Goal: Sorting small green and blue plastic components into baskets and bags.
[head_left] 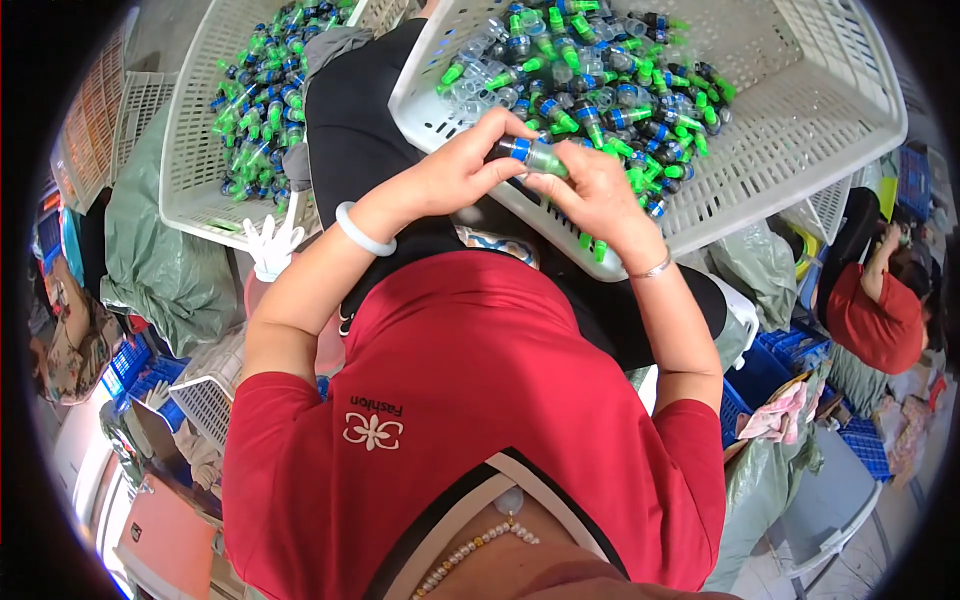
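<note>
Bottle (pixel 530 153) Gripped at Both Ends

At the upper centre of the frame, the small bottle is held crosswise, its long axis running left to right with a slight downward slant. Its dark, blue-banded end is clasped by the fingers and thumb of the left hand (pixel 455 175); its clear, greenish end is pinched by the right hand (pixel 600 195), so neither hand is nearer. Just beyond, a heap of green-tipped bottles (pixel 600 80) is contained in a white crate (pixel 770 180). A second crate (pixel 190 170), similarly stocked, is seen at upper left, with a white glove (pixel 272 245) just below. At the right edge, a co-worker in red (pixel 880 320) is partly shown.
</note>
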`<action>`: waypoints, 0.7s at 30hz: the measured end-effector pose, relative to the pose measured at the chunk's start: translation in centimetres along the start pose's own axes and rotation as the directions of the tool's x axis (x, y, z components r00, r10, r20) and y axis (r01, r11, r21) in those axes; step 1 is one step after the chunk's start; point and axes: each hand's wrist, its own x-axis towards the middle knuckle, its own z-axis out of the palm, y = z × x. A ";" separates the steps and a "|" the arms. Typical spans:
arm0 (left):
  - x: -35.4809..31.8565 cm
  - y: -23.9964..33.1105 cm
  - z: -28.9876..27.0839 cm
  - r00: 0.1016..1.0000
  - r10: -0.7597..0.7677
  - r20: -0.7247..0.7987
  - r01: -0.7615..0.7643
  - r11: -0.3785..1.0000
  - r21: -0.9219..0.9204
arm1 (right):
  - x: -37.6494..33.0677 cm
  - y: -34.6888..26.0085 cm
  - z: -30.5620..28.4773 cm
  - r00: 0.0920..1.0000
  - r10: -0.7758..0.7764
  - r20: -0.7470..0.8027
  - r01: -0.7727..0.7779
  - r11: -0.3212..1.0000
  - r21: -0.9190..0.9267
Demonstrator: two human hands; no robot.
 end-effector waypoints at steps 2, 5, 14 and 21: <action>-0.6 0.0 -0.1 0.993 0.116 -0.032 -0.103 0.956 0.273 | 0.0 -0.1 0.7 0.978 0.144 0.152 -0.167 0.974 0.154; -2.0 -0.4 -0.8 0.990 0.058 -0.128 -0.031 0.980 0.198 | 1.1 -0.6 0.8 0.979 0.155 0.131 -0.180 0.962 0.206; -4.7 0.7 -9.7 0.541 0.712 -0.449 0.369 0.278 0.887 | 7.3 11.1 2.2 0.816 0.221 -0.534 -0.373 0.908 -0.193; 7.5 -5.4 -2.0 0.875 0.383 -0.295 0.139 0.385 0.912 | 8.5 11.4 3.7 0.846 0.295 -0.444 -0.391 0.909 -0.141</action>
